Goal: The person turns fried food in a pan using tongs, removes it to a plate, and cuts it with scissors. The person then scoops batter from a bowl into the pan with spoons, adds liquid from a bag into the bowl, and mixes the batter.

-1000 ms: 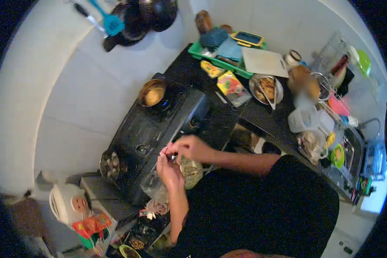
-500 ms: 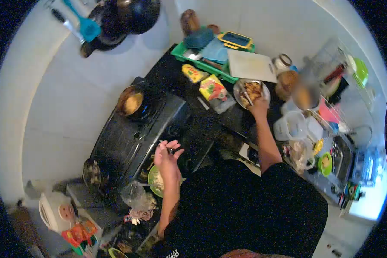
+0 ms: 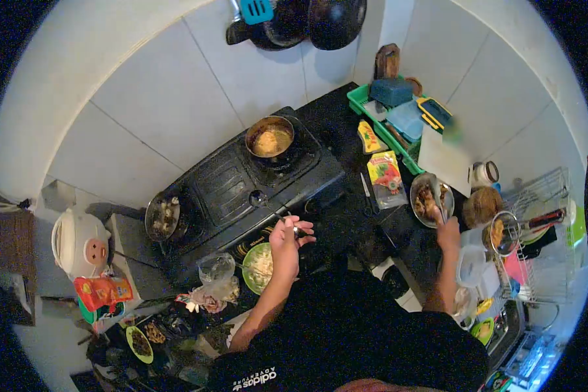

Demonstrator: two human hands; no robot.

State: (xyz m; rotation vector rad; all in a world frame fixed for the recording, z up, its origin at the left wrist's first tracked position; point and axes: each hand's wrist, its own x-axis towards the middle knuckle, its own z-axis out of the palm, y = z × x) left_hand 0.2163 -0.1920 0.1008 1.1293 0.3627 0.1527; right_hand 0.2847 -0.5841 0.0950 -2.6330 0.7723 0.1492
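My left hand [image 3: 290, 243] is closed around the handle of a metal spoon [image 3: 259, 198], whose round bowl hangs over the front of the black gas stove [image 3: 225, 189]. Below that hand a green bowl [image 3: 259, 269] holds pale shredded food. My right hand [image 3: 447, 234] grips metal tongs [image 3: 443, 210] at the near rim of a metal plate [image 3: 419, 214] of browned fried pieces. On the back burner a small pot [image 3: 268, 123] contains oil with a golden piece in it. A dark pan [image 3: 155, 230] with several pieces sits on the left burner.
Scissors [image 3: 370, 204] and a seasoning packet [image 3: 385, 175] lie left of the plate. Behind them stand a green tray [image 3: 398, 145] and a white cutting board [image 3: 441, 160]. A dish rack [image 3: 536, 261] is at the right, a rice cooker [image 3: 78, 242] at far left.
The view has turned, so the stove and counter sit further right. My left hand's spoon now shows plainly over the stove. My right hand stays at the plate with the tongs.
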